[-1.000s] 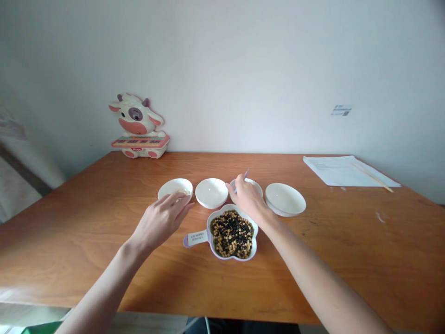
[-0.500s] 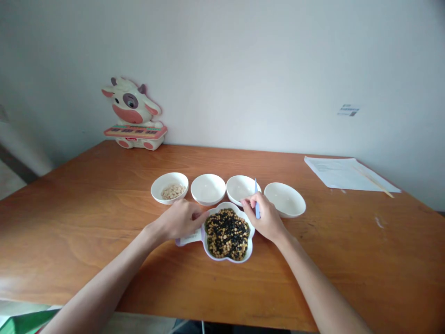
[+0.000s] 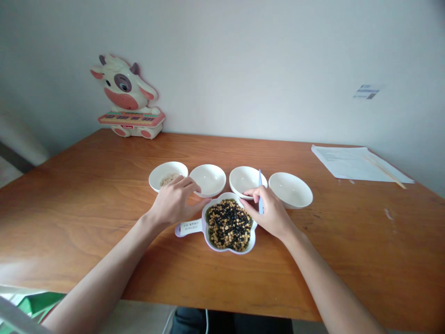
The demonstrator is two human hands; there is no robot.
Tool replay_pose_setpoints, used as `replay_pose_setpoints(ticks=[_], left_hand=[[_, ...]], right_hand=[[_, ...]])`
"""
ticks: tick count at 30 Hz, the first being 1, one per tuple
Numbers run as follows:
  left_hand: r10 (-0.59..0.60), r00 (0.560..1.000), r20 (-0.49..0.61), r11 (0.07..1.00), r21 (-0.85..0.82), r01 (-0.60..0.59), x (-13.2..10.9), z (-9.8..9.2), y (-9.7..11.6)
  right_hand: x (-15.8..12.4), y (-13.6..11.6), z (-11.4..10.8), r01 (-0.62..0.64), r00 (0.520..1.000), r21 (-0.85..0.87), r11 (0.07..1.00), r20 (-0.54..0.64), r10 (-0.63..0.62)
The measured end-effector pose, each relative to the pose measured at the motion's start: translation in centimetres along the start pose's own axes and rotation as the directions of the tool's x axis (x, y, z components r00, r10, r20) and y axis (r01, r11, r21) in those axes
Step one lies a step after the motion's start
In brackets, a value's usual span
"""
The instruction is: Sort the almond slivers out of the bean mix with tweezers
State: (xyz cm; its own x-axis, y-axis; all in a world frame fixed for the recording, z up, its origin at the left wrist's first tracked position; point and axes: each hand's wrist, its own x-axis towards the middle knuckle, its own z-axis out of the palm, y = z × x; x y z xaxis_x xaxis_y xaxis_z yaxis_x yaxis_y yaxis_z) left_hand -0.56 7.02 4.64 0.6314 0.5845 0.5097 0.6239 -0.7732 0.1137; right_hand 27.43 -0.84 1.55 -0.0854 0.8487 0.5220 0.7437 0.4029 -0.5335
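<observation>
Head view: blue tweezers (image 3: 259, 180) near-upright

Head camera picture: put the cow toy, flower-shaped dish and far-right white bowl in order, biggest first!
1. Cow toy
2. Flower-shaped dish
3. Far-right white bowl

Toy and dish look close in width; the dish is nearer the camera.

The orange-brown wooden surface (image 3: 69, 222) carries a cow-shaped toy keyboard (image 3: 130, 121) near its back left corner and papers (image 3: 358, 163) near the back right. Four white bowls (image 3: 290, 190) stand in a row mid-surface, a flower-shaped plastic dish (image 3: 217, 246) just in front.
</observation>
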Motion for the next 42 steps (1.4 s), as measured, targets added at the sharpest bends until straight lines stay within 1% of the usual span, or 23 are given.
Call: replay_pose_setpoints(ticks=[3,8,11,13,15,16,18,20,22,24,27,31,33,35,37,39,42], left_hand=[[0.015,1.000,-0.026,0.999,-0.028,-0.016,-0.2,0.0,-0.2],[0.015,0.998,-0.063,0.994,-0.107,-0.022,-0.4,0.3,-0.2],[0.031,0.991,-0.131,0.992,-0.121,-0.047,-0.6,0.3,-0.1],[0.060,0.979,-0.196,0.988,-0.131,-0.087,-0.7,0.2,-0.2],[0.117,0.971,-0.206,0.973,-0.173,-0.154,-0.9,0.0,-0.6],[0.155,0.974,-0.168,0.959,-0.212,-0.189,-0.9,-0.1,-0.8],[0.229,0.973,-0.009,0.919,-0.327,-0.219,-1.0,-0.1,-1.3],[0.274,0.947,0.168,0.873,-0.457,-0.172,-1.1,0.0,-1.7],[0.260,0.922,0.288,0.831,-0.552,-0.062,-1.1,0.1,-1.9],[0.213,0.900,0.381,0.786,-0.614,0.074,-1.1,0.3,-1.9],[0.169,0.848,0.502,0.690,-0.675,0.262,-1.1,0.7,-1.7],[0.122,0.816,0.565,0.572,-0.712,0.407,-1.2,1.5,-1.6],[0.113,0.806,0.581,0.541,-0.716,0.441,-1.3,1.9,-1.7],[0.119,0.808,0.578,0.531,-0.724,0.440,-1.4,2.2,-1.7],[0.127,0.819,0.560,0.536,-0.733,0.418,-1.5,2.5,-1.6],[0.133,0.830,0.541,0.555,-0.735,0.390,-1.5,2.6,-1.6],[0.138,0.853,0.504,0.605,-0.725,0.330,-1.5,2.7,-1.6]], right_hand=[[-0.1,0.0,-0.1,-0.012,1.000,0.001,1.000,-0.010,0.012],[-0.1,0.1,-0.2,0.006,1.000,0.009,1.000,-0.007,-0.006],[-0.3,0.0,-0.2,0.005,1.000,0.010,1.000,-0.010,-0.005],[-0.5,-0.1,-0.2,0.007,0.999,0.019,1.000,-0.047,-0.006],[-0.7,-0.3,-0.1,0.017,0.994,0.039,0.999,-0.109,-0.012],[-0.7,-0.3,0.0,0.026,0.989,0.055,0.998,-0.146,-0.018],[-0.7,-0.3,0.1,0.059,0.974,0.102,0.993,-0.222,-0.035],[-0.6,-0.2,0.3,0.115,0.954,0.169,0.979,-0.292,-0.062],[-0.5,-0.1,0.3,0.160,0.934,0.217,0.963,-0.349,-0.077],[-0.5,-0.2,0.2,0.166,0.920,0.221,0.961,-0.386,-0.070],[-0.8,-0.3,-0.1,0.142,0.919,0.191,0.971,-0.389,-0.058],[-1.3,-0.3,-0.6,0.113,0.944,0.154,0.982,-0.324,-0.058],[-1.4,-0.3,-0.8,0.144,0.937,0.112,0.983,-0.334,-0.100],[-1.2,-0.4,-0.9,0.187,0.914,0.056,0.981,-0.377,-0.152],[-0.9,-0.6,-0.8,0.189,0.897,0.021,0.982,-0.411,-0.164],[-0.7,-0.9,-0.6,0.157,0.901,0.020,0.987,-0.412,-0.135],[-0.5,-1.1,-0.2,0.115,0.925,0.024,0.993,-0.367,-0.099]])
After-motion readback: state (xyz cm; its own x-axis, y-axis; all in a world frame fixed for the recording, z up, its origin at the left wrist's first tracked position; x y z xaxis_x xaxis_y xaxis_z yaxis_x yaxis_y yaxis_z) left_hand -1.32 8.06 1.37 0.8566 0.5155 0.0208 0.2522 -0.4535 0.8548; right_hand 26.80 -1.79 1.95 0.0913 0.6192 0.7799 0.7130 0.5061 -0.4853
